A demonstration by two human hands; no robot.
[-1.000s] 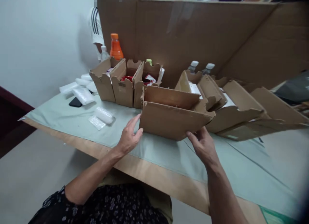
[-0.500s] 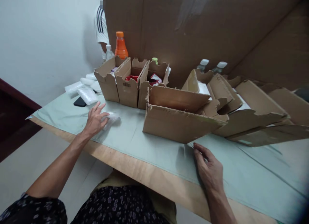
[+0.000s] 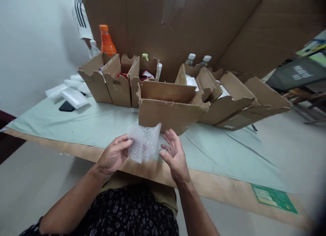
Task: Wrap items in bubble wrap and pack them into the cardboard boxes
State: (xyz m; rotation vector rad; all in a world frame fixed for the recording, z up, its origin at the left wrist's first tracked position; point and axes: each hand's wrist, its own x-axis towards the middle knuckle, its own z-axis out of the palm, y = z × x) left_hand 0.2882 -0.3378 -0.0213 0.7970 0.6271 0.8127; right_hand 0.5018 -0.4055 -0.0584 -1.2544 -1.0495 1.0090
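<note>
A piece of clear bubble wrap point(image 3: 144, 143) hangs above the near table edge, pinched at its left side by my left hand point(image 3: 113, 154). To its right is my right hand point(image 3: 173, 153), palm turned toward the wrap and fingers spread, just touching or close to it. Right behind the wrap stands an open brown cardboard box point(image 3: 170, 105) on the pale green table cover point(image 3: 96, 122).
Three small open boxes point(image 3: 115, 79) with items sit at the back left beside an orange bottle point(image 3: 106, 41). More bubble-wrap rolls point(image 3: 74, 97) and a black phone point(image 3: 66, 106) lie far left. Flattened boxes point(image 3: 239, 102) lie to the right. Another person's striped sleeve point(image 3: 82, 20) shows behind.
My left hand took the bubble wrap from the table at the left and brought it in front of me. My right hand rose from the table to meet it.
</note>
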